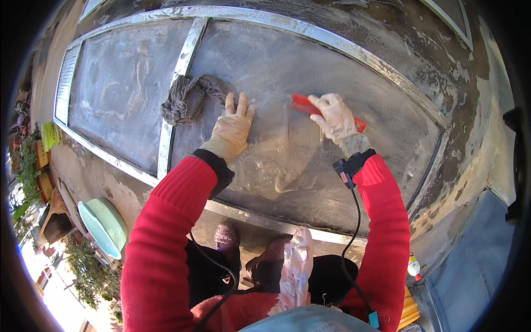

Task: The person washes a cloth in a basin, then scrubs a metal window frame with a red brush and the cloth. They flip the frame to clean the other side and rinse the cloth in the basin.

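Observation:
Before me lies a framed panel (257, 174), its grey face wet with soapy streaks and its metal frame (286, 25) divided by a crossbar (168, 137). My left hand (232, 126), in a pale rubber glove, rests on the larger section with fingers apart. Just left of its fingertips, a wet dark grey cloth (186, 99) lies bunched over the crossbar; whether they touch, I cannot tell. My right hand (335, 116), gloved too, grips a red plastic hand tool (305, 103) against the panel's right part. The tool's underside is hidden.
Wet, patchy concrete (431, 70) surrounds the panel. A pale green plastic basin (110, 224) stands at left, near potted plants (83, 265). At right are a blue-grey ribbed sheet (468, 257) and a bottle with a red cap (413, 267). Cables (357, 224) hang from both wrists.

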The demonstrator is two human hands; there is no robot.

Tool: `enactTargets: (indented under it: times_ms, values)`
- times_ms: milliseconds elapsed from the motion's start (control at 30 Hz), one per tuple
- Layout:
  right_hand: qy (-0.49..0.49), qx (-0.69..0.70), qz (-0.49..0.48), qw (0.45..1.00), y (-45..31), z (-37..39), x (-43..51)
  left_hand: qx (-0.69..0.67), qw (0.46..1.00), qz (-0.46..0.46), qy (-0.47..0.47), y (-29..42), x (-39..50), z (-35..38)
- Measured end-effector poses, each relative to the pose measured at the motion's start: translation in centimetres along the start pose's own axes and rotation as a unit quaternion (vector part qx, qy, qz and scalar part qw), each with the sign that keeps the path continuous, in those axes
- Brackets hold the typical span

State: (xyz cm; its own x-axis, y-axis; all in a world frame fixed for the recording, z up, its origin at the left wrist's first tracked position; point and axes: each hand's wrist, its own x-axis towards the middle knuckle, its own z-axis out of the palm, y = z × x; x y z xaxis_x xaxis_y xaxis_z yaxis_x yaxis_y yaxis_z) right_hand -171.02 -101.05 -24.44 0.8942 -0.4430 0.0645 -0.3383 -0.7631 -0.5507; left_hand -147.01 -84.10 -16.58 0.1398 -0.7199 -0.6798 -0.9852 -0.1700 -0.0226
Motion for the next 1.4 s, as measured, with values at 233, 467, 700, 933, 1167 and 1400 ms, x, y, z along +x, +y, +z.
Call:
enactTargets:
  times_ms: [233, 467, 700, 933, 1167, 1400]
  values:
    - [0.009, 0.04, 0.227, 0.973, -7.2, -0.4, 1.3, -0.004, 1.0, 0.004, 0.015, -0.3, 0.4, 0.8]
    - [-0.151, 0.107, 0.233, 0.955, -11.1, 0.7, -14.9, -0.018, 0.999, 0.013, 0.031, -0.7, 0.6, 1.4]
    - [0.136, 0.101, 0.47, 0.866, -16.9, 3.6, -6.7, 0.003, 0.999, 0.01, 0.046, -0.3, 1.0, 2.2]
    - [-0.144, 0.044, 0.357, 0.922, -20.1, 3.5, -24.3, 0.014, 0.999, 0.019, 0.027, -0.5, 0.7, 1.4]
    - [-0.111, 0.114, 0.414, 0.896, -21.2, -1.7, -21.3, 0.045, 0.999, 0.011, 0.014, 0.1, 0.8, 1.1]
    - [-0.271, 0.138, 0.254, 0.918, -23.3, 5.3, -13.8, 0.045, 0.999, 0.026, 0.011, -0.4, 0.4, 0.4]
